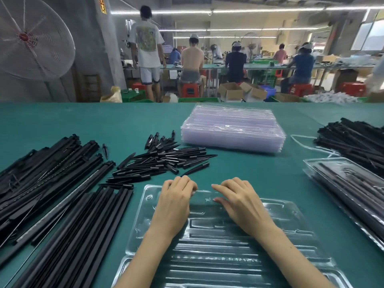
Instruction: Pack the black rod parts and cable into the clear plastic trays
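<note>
Head view: left hand (176,196) and right hand (239,199) press relaxed fingers on an open clear tray (291,217) on the green table (259,173); black rods (68,215) lie left.

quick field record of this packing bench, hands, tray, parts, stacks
left hand: fingers curled on the far part of the open tray
right hand: fingers resting on the same tray
open tray: clear, in front, looks empty
long rods: black, piled at left
spikes: short black pile, left of centre
tray stack: clear, centre far side
packed tray: at right, holds black parts
rod pile: far right
</note>
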`<state>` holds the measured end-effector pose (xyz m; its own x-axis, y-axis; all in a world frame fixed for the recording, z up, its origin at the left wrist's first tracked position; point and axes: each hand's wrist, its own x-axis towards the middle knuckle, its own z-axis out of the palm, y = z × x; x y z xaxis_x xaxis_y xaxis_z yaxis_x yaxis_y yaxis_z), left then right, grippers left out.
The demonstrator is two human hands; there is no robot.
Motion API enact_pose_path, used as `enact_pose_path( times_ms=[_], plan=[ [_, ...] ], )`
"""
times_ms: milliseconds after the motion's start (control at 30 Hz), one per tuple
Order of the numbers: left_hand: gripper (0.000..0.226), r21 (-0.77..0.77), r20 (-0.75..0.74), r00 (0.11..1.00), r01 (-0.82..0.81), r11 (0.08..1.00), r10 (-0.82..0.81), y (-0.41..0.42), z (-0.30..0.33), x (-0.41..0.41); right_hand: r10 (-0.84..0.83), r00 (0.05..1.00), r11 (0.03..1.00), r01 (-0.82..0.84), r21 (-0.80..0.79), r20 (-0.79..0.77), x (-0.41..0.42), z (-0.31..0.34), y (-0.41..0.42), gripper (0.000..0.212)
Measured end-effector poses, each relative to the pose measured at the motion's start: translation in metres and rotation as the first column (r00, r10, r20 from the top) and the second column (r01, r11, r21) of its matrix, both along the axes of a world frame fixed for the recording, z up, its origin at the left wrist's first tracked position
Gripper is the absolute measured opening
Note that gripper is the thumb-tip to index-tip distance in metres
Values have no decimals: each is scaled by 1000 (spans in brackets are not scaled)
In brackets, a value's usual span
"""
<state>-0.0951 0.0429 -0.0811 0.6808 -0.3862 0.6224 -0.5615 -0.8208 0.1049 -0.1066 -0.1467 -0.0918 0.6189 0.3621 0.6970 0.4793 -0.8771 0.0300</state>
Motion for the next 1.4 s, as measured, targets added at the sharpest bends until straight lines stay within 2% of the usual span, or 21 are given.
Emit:
enact_pose_path(
  times_ms=[233, 367, 500, 567, 700, 833, 900, 1000, 1100, 1167, 1200, 1267, 1400],
  plan=[
    [35, 111, -81, 996, -32, 993, 41, 0, -4, 0, 11, 999, 1000, -10, 21, -32, -2, 4, 4, 20],
    [16, 112, -179, 984, 8, 994, 12, 1, -6, 4, 25, 999, 999, -24, 21, -30, -2, 5, 3, 22],
    [11, 59, -239, 971, 39, 997, -24, 2, 2, 10, 56, 996, 994, -49, 103, -72, -3, 9, 0, 25],
    [20, 76, -244, 970, 8, 997, 11, -1, 9, 15, 62, 994, 989, -50, 137, -88, -5, 14, 1, 28],
    [24, 158, -333, 939, -32, 987, 84, -2, 20, 17, 28, 996, 998, -23, 55, -84, -10, 19, 8, 28],
    [24, 203, -380, 923, 24, 979, 56, 7, 30, 14, 14, 994, 1000, -16, -19, -108, -14, 23, 19, 24],
    [26, 98, -518, 855, 55, 994, 4, 13, 44, 16, 8, 991, 1000, -12, -25, -131, -14, 28, 22, 22],
    [29, -209, -756, 610, 121, 970, -239, 22, 67, 19, 16, 978, 998, -26, -50, -207, -13, 44, 23, 23],
    [18, -280, -871, 356, 206, 938, -338, 27, 94, 25, -34, 967, 986, -8, -166, -253, -14, 63, 25, 24],
    [29, -327, -901, 232, 188, 926, -366, 26, 107, 30, -75, 984, 966, 31, -258, -164, -22, 73, 29, 17],
    [32, -346, -901, 212, 173, 922, -379, 25, 112, 32, -117, 987, 953, 81, -293, -108, -27, 76, 32, 19],
    [25, -337, -902, 209, 202, 920, -376, 22, 118, 34, -153, 988, 949, 140, -282, -23, -35, 77, 36, 28],
    [6, -296, -912, 189, 313, 902, -365, 19, 124, 39, -135, 989, 970, 144, -197, 60, -41, 70, 35, 41]
  ],
)
